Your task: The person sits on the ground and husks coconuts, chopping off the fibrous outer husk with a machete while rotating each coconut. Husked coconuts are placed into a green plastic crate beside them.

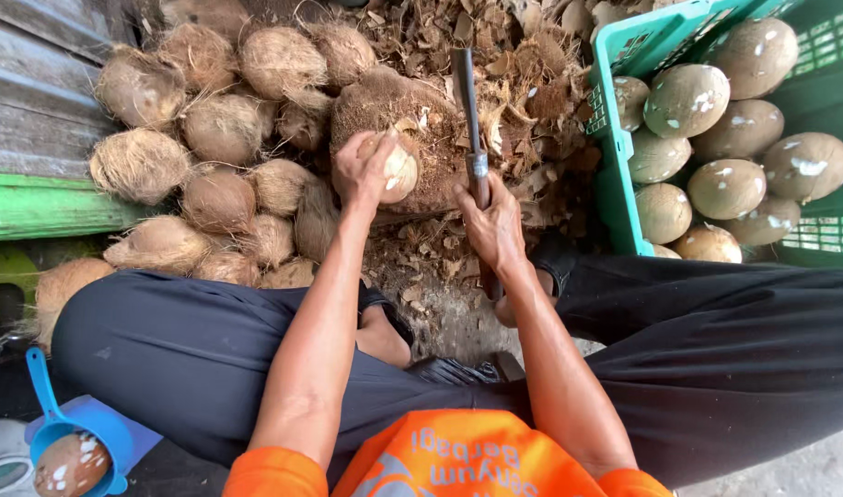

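Green plastic crate (615,184) at far right, latticed walls, filled with peeled coconuts (725,189): smooth, round, tan-grey with white nicks.

Heap of unpeeled coconuts (219,129) at upper left, shaggy and brown-fibred, piled against a weathered plank wall (35,101) with a green-painted edge.

Husk chips (523,83) carpet the ground at top centre: dry, flaky, reddish-brown.

Chopping block (431,138) at centre, a domed brown mound with a rough fibrous surface.

Person seated, dark trousers (191,350), orange shirt (467,456), knees spread either side of the block.

Blue plastic scoop (58,428) at lower left, holding one brown, white-flecked coconut piece.

Long blade (465,92): narrow dark metal, pointing away from the person, tip over the chip pile. Right hand (490,221) clenched round its handle, just right of the block.

Left hand (362,170) wrapped over a partly peeled coconut (401,170), fingers curled on its top and left side, pressing it onto the block. The shell shows pale and smooth with white scrapes. It sits just left of the blade, between the two hands.
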